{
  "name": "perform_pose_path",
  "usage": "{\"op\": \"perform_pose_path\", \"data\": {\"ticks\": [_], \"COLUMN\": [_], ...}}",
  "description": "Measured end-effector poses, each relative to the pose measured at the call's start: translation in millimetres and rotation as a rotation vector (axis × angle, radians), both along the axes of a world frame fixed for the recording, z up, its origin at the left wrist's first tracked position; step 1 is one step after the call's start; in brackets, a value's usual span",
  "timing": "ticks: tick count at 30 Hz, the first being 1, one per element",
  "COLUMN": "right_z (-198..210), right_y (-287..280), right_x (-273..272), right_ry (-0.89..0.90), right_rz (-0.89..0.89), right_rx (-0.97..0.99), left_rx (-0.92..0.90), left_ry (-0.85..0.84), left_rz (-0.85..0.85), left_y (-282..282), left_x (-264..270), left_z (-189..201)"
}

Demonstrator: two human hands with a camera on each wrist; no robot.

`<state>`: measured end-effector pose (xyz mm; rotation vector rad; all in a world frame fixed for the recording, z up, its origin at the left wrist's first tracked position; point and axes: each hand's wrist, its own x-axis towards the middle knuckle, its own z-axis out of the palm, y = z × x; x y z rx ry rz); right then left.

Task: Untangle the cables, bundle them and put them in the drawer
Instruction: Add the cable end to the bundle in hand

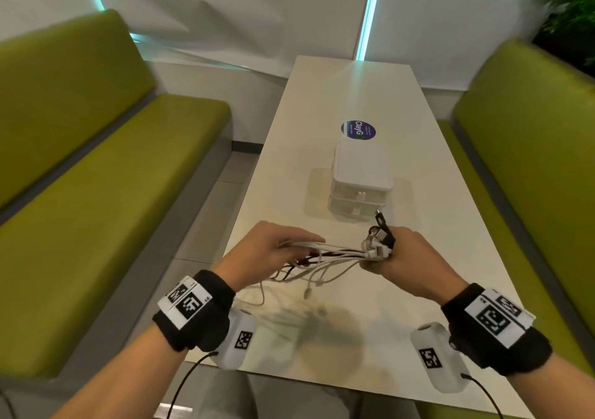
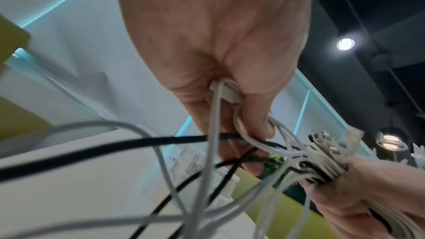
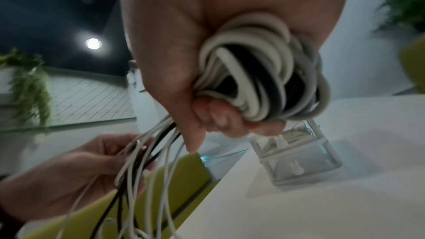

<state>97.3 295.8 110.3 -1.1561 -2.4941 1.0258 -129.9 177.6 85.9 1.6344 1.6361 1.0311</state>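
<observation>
White and black cables (image 1: 335, 252) stretch between my two hands above the near end of the table. My right hand (image 1: 396, 257) grips a coiled bunch of cables (image 3: 257, 72), with plug ends (image 1: 380, 235) sticking up from the fist. My left hand (image 1: 273, 248) holds the loose strands (image 2: 220, 134) with curled fingers; a white plug (image 2: 227, 90) sits in its palm. Loose ends hang down toward the table. The small white drawer unit (image 1: 360, 180) stands beyond the hands, both its drawers closed.
The long white table (image 1: 322, 122) runs away from me, with a blue round sticker (image 1: 358, 129) behind the drawer unit. Green benches (image 1: 106, 174) flank both sides. A plant (image 1: 570, 9) stands at the far right.
</observation>
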Motion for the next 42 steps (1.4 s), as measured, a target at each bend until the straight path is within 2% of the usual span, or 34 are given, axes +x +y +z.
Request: {"op": "perform_pose_path", "data": {"ticks": [2,6,9,10,13,18,21,24,29,31,33,36,40,42], "right_z": [-3.1,-4.6,-5.0,-6.0,-6.9,-7.5,-6.9,-2.4,-0.8,-0.5,0.4,1.9,6.1,10.6], "right_y": [3.2,4.6,4.8,4.4,2.7,-2.8,-3.0,-2.3,-1.0,-1.3,-2.4,-4.4,-8.9,-10.5], "right_x": [0.9,-1.0,-3.0,-3.0,-0.2,-5.1,-7.5,-6.8,-3.7,-2.6,-3.7,-7.2,-12.2,-13.4], "right_ry": [-0.004,-0.016,-0.016,-0.022,-0.045,-0.055,-0.047,-0.054,-0.044,-0.055,-0.062,-0.066,-0.08,-0.072], "right_rz": [0.011,0.004,-0.028,-0.025,-0.018,-0.004,-0.021,-0.025,-0.043,-0.045,-0.047,-0.046,-0.044,-0.035], "right_rx": [-0.038,-0.023,-0.007,-0.001,-0.003,-0.016,-0.011,0.004,0.003,0.001,0.009,0.026,0.043,0.051], "left_rx": [0.031,-0.038,-0.075,-0.078,-0.092,-0.071,-0.064,-0.197,-0.462,-0.583,-0.649,-0.481,-0.197,-0.119], "left_ry": [-0.095,-0.178,-0.313,-0.249,0.142,0.402,0.571,0.645,0.626,0.612,0.515,0.426,0.382,0.395], "left_rz": [0.134,0.316,0.51,0.58,0.714,0.753,0.705,0.653,0.635,0.489,0.272,0.09,-0.015,-0.072], "left_y": [-0.2,-1.2,-0.8,-1.6,-11.0,-14.6,-11.6,-14.1,-18.1,-21.6,-21.4,-13.6,4.1,14.7], "left_x": [-5.9,-13.3,-16.3,-20.1,-35.6,-50.0,-49.0,-53.9,-71.4,-76.8,-79.1,-63.5,-17.2,7.9], "left_z": [-1.9,-4.7,-5.3,-6.7,-5.3,-3.5,-1.9,-7.7,-7.5,0.4,11.1,28.6,47.4,44.3]}}
